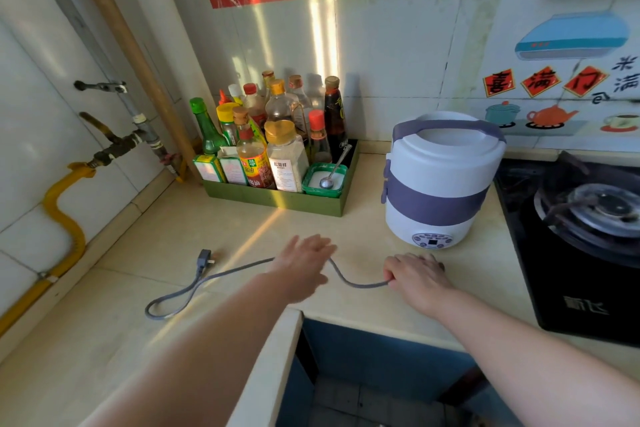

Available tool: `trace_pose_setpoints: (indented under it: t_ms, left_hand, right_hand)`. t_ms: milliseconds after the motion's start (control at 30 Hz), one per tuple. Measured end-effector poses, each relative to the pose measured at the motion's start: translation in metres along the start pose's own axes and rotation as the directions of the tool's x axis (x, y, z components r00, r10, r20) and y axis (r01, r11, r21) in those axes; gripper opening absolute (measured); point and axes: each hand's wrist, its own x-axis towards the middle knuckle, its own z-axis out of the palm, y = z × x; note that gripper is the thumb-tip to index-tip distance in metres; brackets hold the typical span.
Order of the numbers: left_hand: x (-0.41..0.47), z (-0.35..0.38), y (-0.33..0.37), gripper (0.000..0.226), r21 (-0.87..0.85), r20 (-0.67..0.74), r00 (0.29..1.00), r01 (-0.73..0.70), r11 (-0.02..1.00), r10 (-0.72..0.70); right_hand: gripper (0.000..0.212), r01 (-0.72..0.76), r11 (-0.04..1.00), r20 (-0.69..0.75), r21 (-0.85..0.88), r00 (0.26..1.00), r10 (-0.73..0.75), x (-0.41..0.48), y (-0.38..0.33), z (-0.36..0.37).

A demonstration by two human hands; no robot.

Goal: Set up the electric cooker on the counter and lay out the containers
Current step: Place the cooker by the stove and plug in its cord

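A white and purple electric cooker [440, 180] stands upright on the beige counter [173, 243], its lid on and its handle up, control panel facing me. Its grey power cord [214, 277] lies in a loop across the counter, with the plug [205, 258] resting at the left. My right hand [415, 276] grips one end of the cord just in front of the cooker. My left hand [304, 262] hovers over the middle of the cord with fingers spread and straight; it is blurred. No separate containers are in view.
A green tray [277, 198] of sauce bottles and a small green tub with a spoon [325, 178] sits against the back wall, left of the cooker. A black gas stove [581, 229] lies to the right. Gas pipes [121, 146] and a yellow hose run along the left wall.
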Motion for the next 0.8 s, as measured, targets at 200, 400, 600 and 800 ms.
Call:
trace_pose_setpoints:
  t_ms: [200, 400, 600, 800]
  left_hand:
    - [0.029, 0.000, 0.028, 0.036, 0.191, 0.194, 0.966, -0.207, 0.960, 0.170]
    - [0.033, -0.019, 0.028, 0.040, 0.021, 0.230, 0.973, -0.039, 0.999, 0.033]
    - [0.034, -0.016, 0.024, 0.036, -0.261, 0.140, 0.987, 0.110, 0.959, -0.075]
    - [0.034, -0.009, 0.020, 0.031, -0.367, 0.117, 0.961, 0.277, 0.888, -0.252]
  right_hand:
    - [0.009, 0.110, 0.994, -0.102, 0.029, 0.989, -0.106, 0.002, 0.001, -0.019]
    - [0.023, 0.085, 0.992, -0.060, 0.091, 0.995, -0.080, 0.000, 0.004, -0.028]
    - [0.019, -0.029, 0.967, -0.059, 0.252, 0.997, 0.045, -0.002, 0.003, -0.032]
    - [0.015, -0.024, 0.950, -0.027, 0.313, 0.999, 0.034, 0.000, -0.020, -0.027]
